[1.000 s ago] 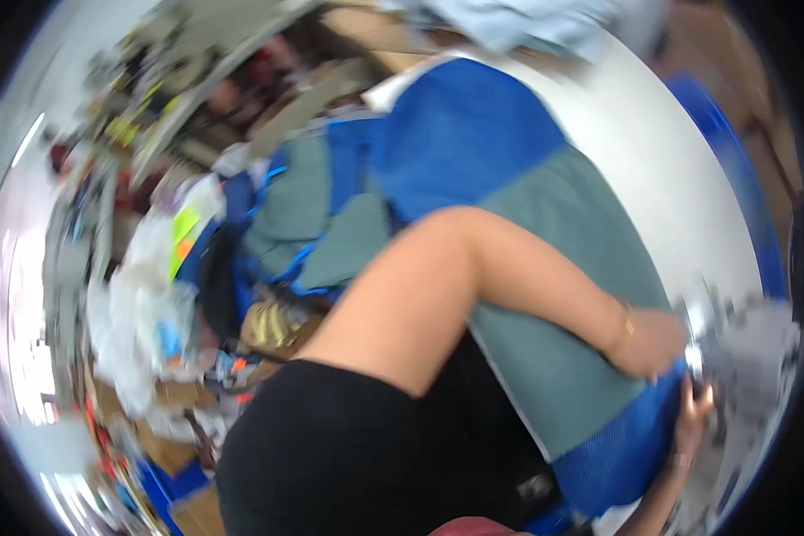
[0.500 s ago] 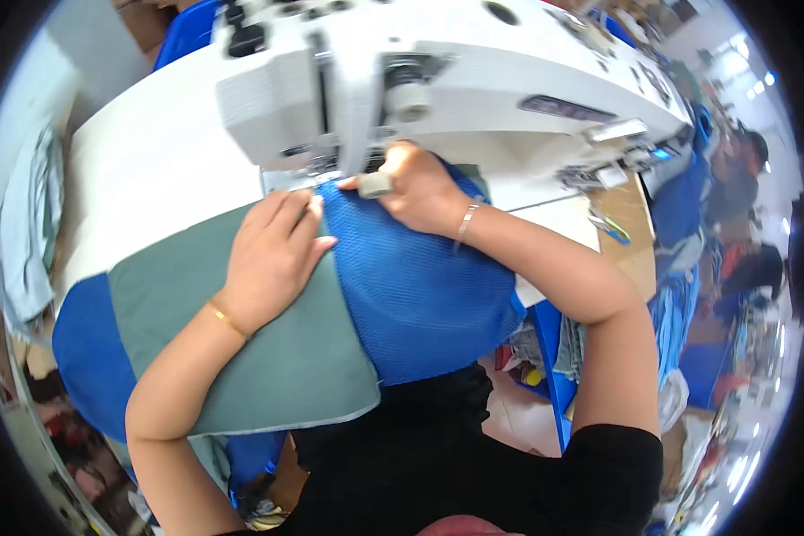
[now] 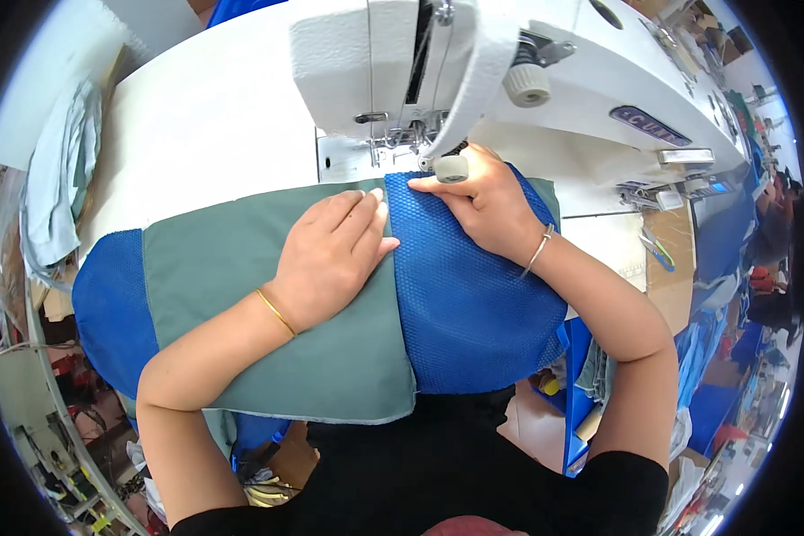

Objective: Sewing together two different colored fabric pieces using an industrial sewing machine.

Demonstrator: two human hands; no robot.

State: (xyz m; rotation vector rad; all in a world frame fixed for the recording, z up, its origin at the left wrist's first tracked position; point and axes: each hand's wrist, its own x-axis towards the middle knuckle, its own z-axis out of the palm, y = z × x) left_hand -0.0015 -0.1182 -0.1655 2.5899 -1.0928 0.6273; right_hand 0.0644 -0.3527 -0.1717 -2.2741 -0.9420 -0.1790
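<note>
Under the white sewing machine head [image 3: 344,80] lies a cloth piece with a green panel [image 3: 232,237] in the middle and blue mesh panels at both ends. My left hand [image 3: 326,255] rests flat on the green panel, fingertips beside its seam with the right blue mesh panel [image 3: 482,330]. My right hand [image 3: 500,210] presses on that mesh close to the presser foot [image 3: 424,161], one finger stretched left toward the seam. Its other fingers are partly hidden behind a pale round knob [image 3: 451,169]. The cloth's far edge sits just before the needle area.
Light blue-grey cloth [image 3: 62,179] hangs at the table's left edge. Snips [image 3: 657,248] lie on brown card [image 3: 674,277] to the right. A blue frame [image 3: 578,393] stands below the table. Piled fabric and other people fill the far right.
The view has shifted, so the machine and cloth appear farther right and the machine head larger. Both hands stay on the cloth in nearly the same places.
</note>
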